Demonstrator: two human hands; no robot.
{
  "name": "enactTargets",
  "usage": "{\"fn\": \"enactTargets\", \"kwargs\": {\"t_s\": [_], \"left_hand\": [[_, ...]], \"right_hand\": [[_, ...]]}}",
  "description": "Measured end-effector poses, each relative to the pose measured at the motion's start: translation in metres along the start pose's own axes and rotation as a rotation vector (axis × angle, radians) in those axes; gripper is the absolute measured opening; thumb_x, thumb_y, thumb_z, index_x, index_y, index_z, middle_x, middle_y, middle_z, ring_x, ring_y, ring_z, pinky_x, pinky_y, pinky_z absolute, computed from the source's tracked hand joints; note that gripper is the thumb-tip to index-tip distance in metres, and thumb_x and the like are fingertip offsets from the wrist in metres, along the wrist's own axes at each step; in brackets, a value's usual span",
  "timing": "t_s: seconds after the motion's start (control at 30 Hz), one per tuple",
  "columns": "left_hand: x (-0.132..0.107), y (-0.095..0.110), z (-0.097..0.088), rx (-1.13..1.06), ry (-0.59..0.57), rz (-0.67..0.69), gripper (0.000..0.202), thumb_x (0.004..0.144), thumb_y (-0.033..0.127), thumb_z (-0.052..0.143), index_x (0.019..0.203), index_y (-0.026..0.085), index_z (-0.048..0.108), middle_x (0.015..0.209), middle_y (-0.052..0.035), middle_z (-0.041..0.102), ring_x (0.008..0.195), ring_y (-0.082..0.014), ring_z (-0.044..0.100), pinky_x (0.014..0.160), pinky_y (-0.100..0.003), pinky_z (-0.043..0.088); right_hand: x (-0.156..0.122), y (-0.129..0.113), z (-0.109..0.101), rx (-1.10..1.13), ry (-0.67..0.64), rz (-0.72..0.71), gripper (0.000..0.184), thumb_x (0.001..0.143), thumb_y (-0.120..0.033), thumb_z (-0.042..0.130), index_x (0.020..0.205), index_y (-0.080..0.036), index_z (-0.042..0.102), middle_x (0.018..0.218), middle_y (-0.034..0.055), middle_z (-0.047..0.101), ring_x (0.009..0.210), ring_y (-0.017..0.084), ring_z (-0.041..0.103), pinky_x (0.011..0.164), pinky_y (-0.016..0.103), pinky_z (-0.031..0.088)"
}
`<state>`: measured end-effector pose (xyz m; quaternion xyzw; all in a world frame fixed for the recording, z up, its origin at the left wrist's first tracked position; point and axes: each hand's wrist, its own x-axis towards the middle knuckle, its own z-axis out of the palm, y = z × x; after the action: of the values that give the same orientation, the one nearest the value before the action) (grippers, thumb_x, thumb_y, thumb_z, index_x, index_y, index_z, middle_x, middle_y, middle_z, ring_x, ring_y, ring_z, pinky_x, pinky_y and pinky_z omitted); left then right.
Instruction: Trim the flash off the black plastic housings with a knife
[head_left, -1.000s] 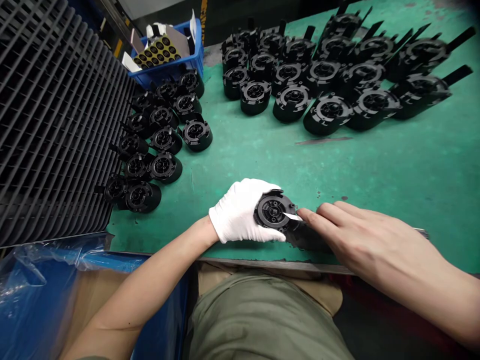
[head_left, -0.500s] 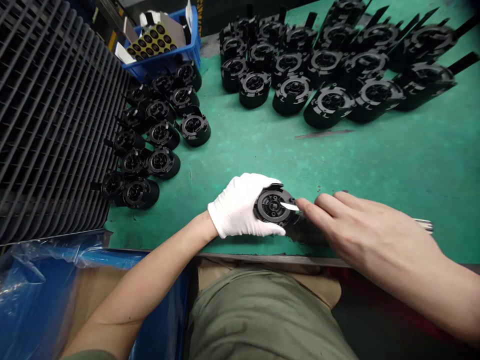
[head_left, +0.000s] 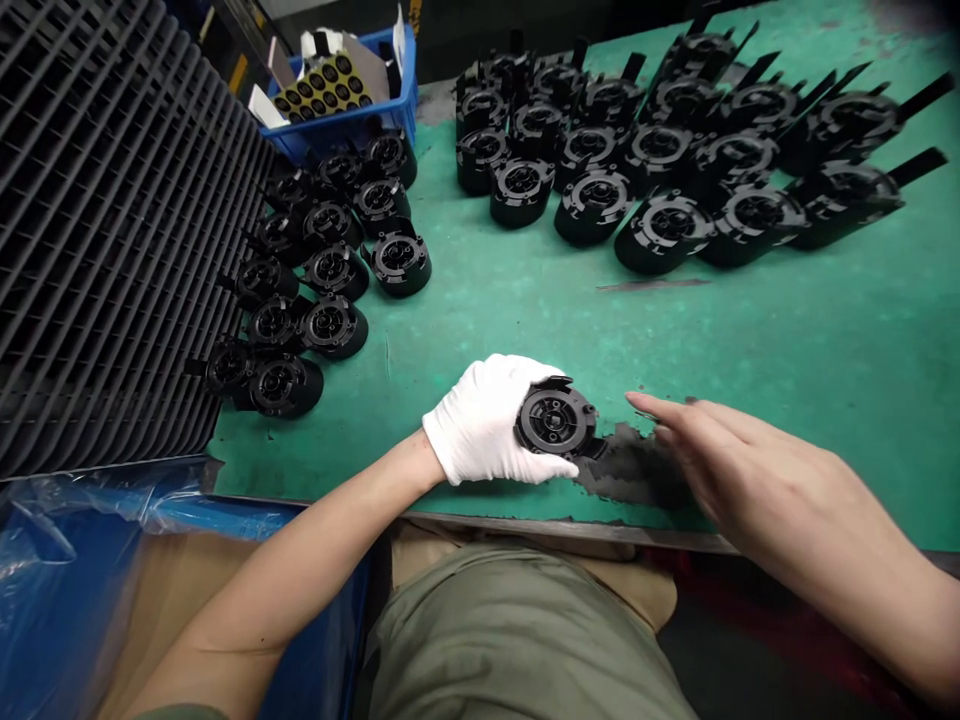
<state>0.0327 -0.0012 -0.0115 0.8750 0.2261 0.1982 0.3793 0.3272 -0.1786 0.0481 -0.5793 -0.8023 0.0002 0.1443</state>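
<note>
My left hand (head_left: 480, 420), in a white glove, grips a round black plastic part (head_left: 555, 420) and holds it just above the near edge of the green table (head_left: 787, 340). My bare right hand (head_left: 720, 450) hovers to the right of the part with a small gap between them. Its fingers point left, held close together, back of the hand up. Whatever lies under those fingers is hidden. A dark worn patch (head_left: 630, 470) in the mat sits between the two hands.
Several like black parts stand in rows at the left (head_left: 315, 270) and across the back (head_left: 660, 150). A blue bin (head_left: 345, 90) with cards stands at the back left. A black slatted rack (head_left: 105, 220) fills the left. A blue-lined box (head_left: 90, 580) sits below the table.
My right hand has drawn back to the right, away from the part. The thin white blade that touched the part's face no longer shows. My left hand keeps its hold.
</note>
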Motion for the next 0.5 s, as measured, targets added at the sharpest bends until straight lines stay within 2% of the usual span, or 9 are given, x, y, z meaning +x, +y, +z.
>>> {"fn": "enactTargets", "kwargs": {"t_s": [0.13, 0.23, 0.3, 0.33, 0.43, 0.5], "left_hand": [[-0.011, 0.014, 0.01, 0.065, 0.147, -0.164, 0.104, 0.073, 0.086, 0.118, 0.149, 0.026, 0.08, 0.151, -0.0197, 0.088, 0.146, -0.052, 0.086, 0.132, -0.073, 0.072], [-0.023, 0.02, 0.015, 0.135, 0.185, -0.22, 0.136, 0.066, 0.092, 0.12, 0.171, 0.024, 0.068, 0.167, -0.0247, 0.08, 0.157, -0.0556, 0.081, 0.138, -0.077, 0.067], [-0.026, 0.018, 0.011, 0.154, 0.132, -0.167, 0.158, 0.066, 0.099, 0.117, 0.187, 0.02, 0.053, 0.179, -0.0304, 0.073, 0.166, -0.0571, 0.076, 0.143, -0.08, 0.063], [-0.024, 0.014, 0.007, 0.153, 0.092, -0.129, 0.162, 0.067, 0.101, 0.115, 0.19, 0.019, 0.05, 0.182, -0.0321, 0.072, 0.168, -0.0575, 0.074, 0.144, -0.08, 0.062], [-0.013, 0.003, -0.006, 0.14, -0.04, -0.047, 0.15, 0.071, 0.097, 0.116, 0.186, 0.021, 0.057, 0.18, -0.0298, 0.076, 0.168, -0.057, 0.076, 0.143, -0.077, 0.064], [-0.004, -0.002, -0.012, 0.135, -0.097, -0.022, 0.134, 0.075, 0.09, 0.117, 0.178, 0.023, 0.065, 0.173, -0.0264, 0.082, 0.162, -0.0548, 0.081, 0.139, -0.073, 0.067]], "right_hand": [[0.001, 0.005, 0.014, 0.165, -0.04, 0.044, 0.039, 0.131, -0.026, 0.055, 0.166, -0.027, 0.072, 0.132, 0.0089, 0.097, 0.101, 0.029, 0.096, 0.079, 0.038, 0.073], [0.013, 0.012, 0.018, 0.212, -0.123, 0.037, 0.038, 0.133, -0.031, 0.054, 0.162, -0.023, 0.077, 0.129, 0.0113, 0.095, 0.102, 0.028, 0.095, 0.083, 0.037, 0.073], [0.021, 0.022, 0.019, 0.194, -0.135, -0.026, 0.04, 0.133, -0.032, 0.053, 0.16, -0.021, 0.08, 0.123, 0.0113, 0.093, 0.094, 0.026, 0.091, 0.077, 0.036, 0.068], [0.024, 0.028, 0.019, 0.175, -0.137, -0.066, 0.042, 0.134, -0.032, 0.051, 0.16, -0.022, 0.082, 0.119, 0.0103, 0.091, 0.088, 0.024, 0.088, 0.072, 0.036, 0.063], [0.034, 0.045, 0.025, 0.102, -0.14, -0.161, 0.049, 0.134, -0.03, 0.043, 0.157, -0.025, 0.086, 0.105, 0.0061, 0.085, 0.073, 0.02, 0.075, 0.061, 0.036, 0.046], [0.04, 0.053, 0.029, 0.062, -0.163, -0.187, 0.051, 0.133, -0.031, 0.041, 0.153, -0.028, 0.088, 0.102, 0.0051, 0.083, 0.071, 0.02, 0.071, 0.06, 0.037, 0.039]]}}
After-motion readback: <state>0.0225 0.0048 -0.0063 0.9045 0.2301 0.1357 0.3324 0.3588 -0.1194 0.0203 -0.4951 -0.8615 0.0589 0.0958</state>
